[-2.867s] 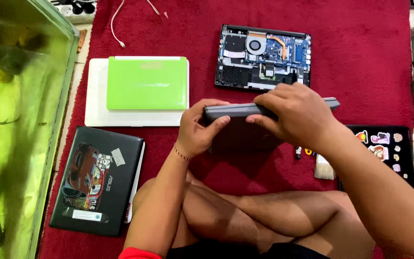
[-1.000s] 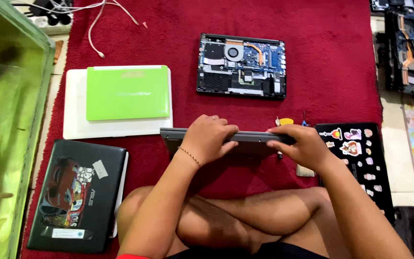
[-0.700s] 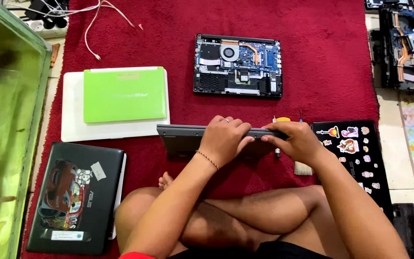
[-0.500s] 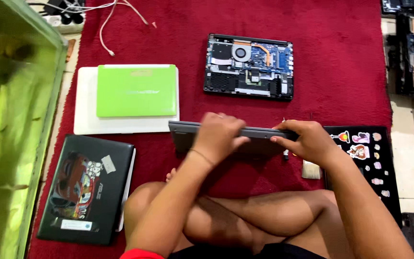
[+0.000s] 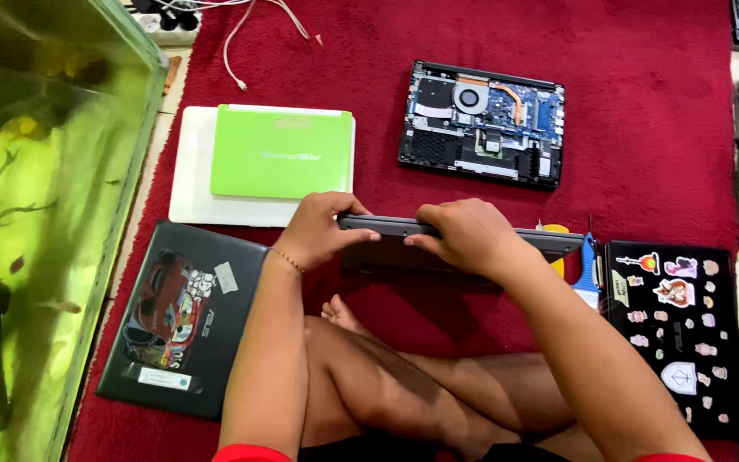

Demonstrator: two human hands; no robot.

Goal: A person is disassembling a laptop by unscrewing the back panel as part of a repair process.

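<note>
Both hands clasp the grey laptop [image 5: 459,244] held edge-up over the red carpet [image 5: 643,111], just before the crossed legs: left hand [image 5: 322,231] at its left end, right hand [image 5: 464,239] mid-edge. Seemingly mid-handling; setting it down needs steady lowering.

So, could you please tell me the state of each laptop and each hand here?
Grey laptop: shut, held on edge by both hands.
Opened laptop: bottom cover off, fan and board exposed.
Green laptop: shut, lying on a white laptop.
Car-sticker laptop: shut, flat.
Stickered black laptop: shut, flat.
Left hand: gripping.
Right hand: gripping.
</note>
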